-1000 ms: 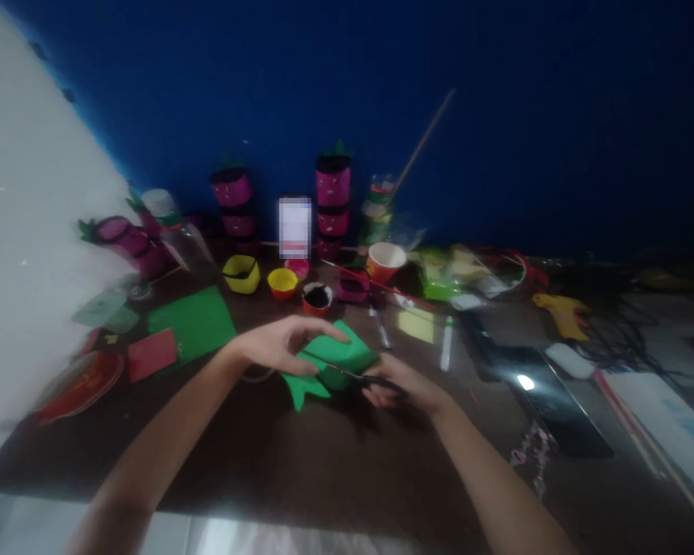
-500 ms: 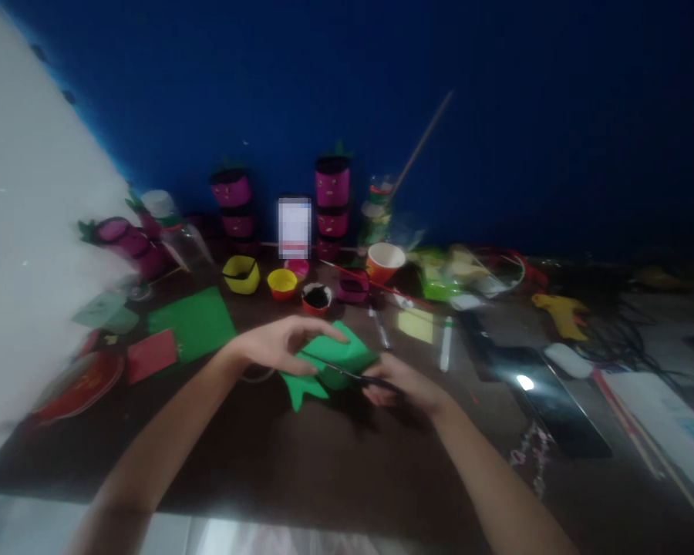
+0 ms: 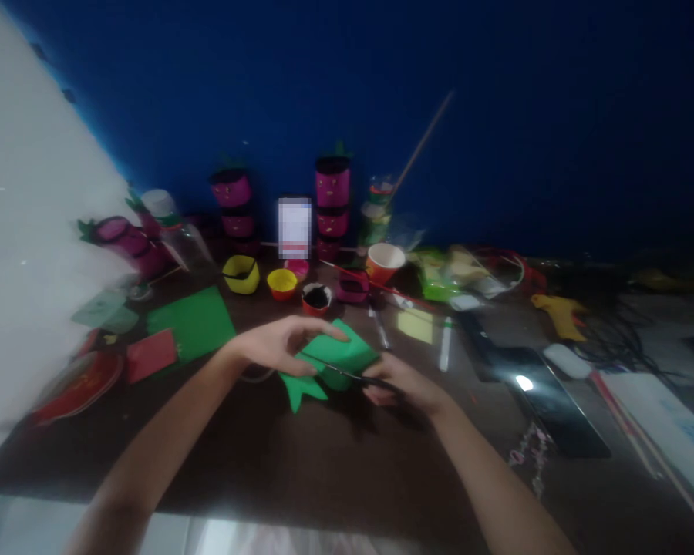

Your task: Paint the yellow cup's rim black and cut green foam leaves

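Observation:
My left hand (image 3: 283,344) pinches a piece of green craft sheet (image 3: 347,347) between thumb and fingers, above the dark table (image 3: 301,478). A pointed, zigzag-edged part of the green piece hangs below my thumb. My right hand (image 3: 402,381) is closed around the dark handles of a pair of scissors (image 3: 347,373). The blades point left and lie across the green piece, close to my left thumb. Whether they are parted is too blurred to tell.
A larger green sheet (image 3: 200,327) and a red piece (image 3: 152,354) lie at left. Behind the hands stand small cups, a yellow cup (image 3: 241,275) among them, and purple stacked figures (image 3: 332,189). A tablet (image 3: 555,408) and a yellow glue gun (image 3: 560,314) are at right.

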Demonstrator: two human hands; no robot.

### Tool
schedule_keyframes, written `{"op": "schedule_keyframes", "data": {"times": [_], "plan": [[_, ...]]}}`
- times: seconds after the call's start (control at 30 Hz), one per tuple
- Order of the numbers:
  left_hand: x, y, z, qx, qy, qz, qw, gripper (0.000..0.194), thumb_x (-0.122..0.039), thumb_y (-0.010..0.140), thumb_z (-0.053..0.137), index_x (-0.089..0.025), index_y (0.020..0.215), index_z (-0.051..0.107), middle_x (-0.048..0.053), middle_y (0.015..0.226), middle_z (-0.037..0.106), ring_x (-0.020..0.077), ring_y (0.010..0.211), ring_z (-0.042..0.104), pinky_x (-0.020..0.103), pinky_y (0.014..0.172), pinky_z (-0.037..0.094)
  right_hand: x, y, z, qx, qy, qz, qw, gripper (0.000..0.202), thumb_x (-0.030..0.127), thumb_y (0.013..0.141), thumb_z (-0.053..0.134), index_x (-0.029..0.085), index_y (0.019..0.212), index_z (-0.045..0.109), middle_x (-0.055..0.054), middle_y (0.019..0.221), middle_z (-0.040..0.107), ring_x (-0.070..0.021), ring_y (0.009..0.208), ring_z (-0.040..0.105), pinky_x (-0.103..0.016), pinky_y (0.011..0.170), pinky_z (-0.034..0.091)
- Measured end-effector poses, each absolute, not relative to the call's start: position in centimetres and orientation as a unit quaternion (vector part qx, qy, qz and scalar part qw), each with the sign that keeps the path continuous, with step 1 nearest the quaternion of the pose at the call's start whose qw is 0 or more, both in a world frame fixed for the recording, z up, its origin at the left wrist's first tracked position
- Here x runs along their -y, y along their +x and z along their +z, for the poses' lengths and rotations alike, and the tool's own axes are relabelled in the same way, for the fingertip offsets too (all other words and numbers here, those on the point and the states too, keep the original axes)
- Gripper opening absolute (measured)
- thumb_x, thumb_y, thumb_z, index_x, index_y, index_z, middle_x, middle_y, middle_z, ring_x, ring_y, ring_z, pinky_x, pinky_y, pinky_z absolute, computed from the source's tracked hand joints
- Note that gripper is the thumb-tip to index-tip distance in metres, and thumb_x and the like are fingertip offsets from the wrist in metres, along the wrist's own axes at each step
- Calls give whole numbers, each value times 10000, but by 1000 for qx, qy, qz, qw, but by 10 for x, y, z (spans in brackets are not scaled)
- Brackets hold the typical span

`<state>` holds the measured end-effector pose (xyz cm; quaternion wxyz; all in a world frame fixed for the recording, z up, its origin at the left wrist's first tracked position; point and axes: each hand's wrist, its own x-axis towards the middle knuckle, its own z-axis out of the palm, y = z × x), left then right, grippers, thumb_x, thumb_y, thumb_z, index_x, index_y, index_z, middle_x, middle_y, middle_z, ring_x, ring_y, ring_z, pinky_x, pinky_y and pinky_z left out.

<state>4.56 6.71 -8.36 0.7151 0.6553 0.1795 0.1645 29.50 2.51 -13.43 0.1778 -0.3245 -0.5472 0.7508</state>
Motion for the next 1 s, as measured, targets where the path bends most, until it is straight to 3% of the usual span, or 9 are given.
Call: {"op": "schedule_keyframes", "data": {"times": [0.23,0.7,0.83,1.0], "plan": [[-67,46,-83,-178,661,160,711,598,-155,686,690,-172,1244,475,136,1226,545,248,1064,562,318,836,483,-24,295,-135,569,-326,733,178,289,240,742,586,100,494,533,40,439,436,-25,373,312,-179,386,208],[-73,41,-88,-195,610,189,745,644,-150,689,701,-224,1275,445,118,1234,518,251,1071,554,308,820,497,-29,304,-132,553,-326,749,163,350,397,713,602,113,513,558,42,401,425,-36,343,304,-185,351,177],[-74,41,-91,-211,570,232,759,618,-117,687,696,-238,1252,475,102,1204,540,223,1026,585,306,832,496,-25,313,-136,520,-330,745,256,399,520,620,655,128,599,587,29,445,461,-42,353,301,-197,359,186],[-74,44,-91,-233,557,263,752,605,-88,645,724,-218,1203,529,97,1169,563,209,970,613,324,866,488,-25,315,-143,437,-354,717,412,447,610,522,677,209,651,528,29,489,497,-89,394,376,-255,441,334]]}}
